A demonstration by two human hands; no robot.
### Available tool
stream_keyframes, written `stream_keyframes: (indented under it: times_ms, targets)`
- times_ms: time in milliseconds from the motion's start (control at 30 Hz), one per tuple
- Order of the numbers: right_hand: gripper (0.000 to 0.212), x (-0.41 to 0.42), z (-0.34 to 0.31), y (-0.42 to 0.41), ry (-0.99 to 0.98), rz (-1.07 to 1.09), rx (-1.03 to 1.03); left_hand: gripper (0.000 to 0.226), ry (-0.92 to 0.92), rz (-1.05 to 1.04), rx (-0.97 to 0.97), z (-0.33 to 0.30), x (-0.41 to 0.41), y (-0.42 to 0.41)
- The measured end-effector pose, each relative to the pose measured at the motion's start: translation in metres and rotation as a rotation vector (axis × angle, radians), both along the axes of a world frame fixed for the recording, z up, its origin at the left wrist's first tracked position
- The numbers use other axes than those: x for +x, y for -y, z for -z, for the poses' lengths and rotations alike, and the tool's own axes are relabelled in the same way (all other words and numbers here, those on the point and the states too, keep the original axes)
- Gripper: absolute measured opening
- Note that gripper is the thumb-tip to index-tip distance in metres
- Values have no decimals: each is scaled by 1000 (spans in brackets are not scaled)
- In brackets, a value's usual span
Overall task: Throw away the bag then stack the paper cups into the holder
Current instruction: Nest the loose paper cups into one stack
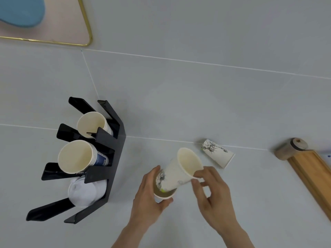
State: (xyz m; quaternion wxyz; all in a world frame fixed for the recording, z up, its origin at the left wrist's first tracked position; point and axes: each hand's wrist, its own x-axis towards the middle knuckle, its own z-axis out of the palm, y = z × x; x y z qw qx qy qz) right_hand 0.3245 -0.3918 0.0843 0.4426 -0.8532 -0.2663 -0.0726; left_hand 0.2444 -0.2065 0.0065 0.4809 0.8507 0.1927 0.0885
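Floor [197,97]: pale grey tiles with thin white seams.
Tray [53,33]: pink, gold rim, top left; a blue thing [19,11] lies on it.
Holder [107,158]: black, three bays. The far bay and the middle bay each hold stacked cups, mouths toward the camera; the middle stack [78,156] has a blue print, too small to read. The near bay holds white lids [84,192].
Wooden board [311,176]: at the right edge.
Left hand [150,199]: curled around a lower cup [163,195].
Right hand [213,196]: thumb and finger pinch the rim of an upper cup [180,169], whose base sits tilted inside the lower cup.
Loose cup [217,153]: lies on its side just beyond the hands, with an ink-sketch print and no legible writing.

Grey tiled surface [197,97]: black holder [114,158], 1 fallen cup [217,153].
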Motion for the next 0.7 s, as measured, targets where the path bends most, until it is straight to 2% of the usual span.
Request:
stream_keyframes:
  times_ms: [100, 167, 233, 400, 533, 633, 700]
  targets:
    - [32, -11, 12, -2, -37, -83, -110, 123, -14, -8, -68, 0, 0, -1]
    - [56, -18, 16, -10, -213, -98, -56, 133, -11, -21, -112, 0, -2, -2]
    - [68, -21, 24, -19, -364, -62, -12, 138, -13, -27, -133, 0, -3, -2]
    - [60, -24, 44, -35, -454, -25, -101, 120, 43, 9, -53, -5, 2, -2]
    - [60, -22, 52, -34, -534, 8, -93, 106, 47, 27, 35, -3, 5, 2]
    - [47, -9, 57, -23, -679, 117, 47, 105, 44, 24, 45, 2, 9, 1]
    - [31, 10, 63, -10, -789, 331, 227, 106, 29, 5, 42, 0, 12, -1]
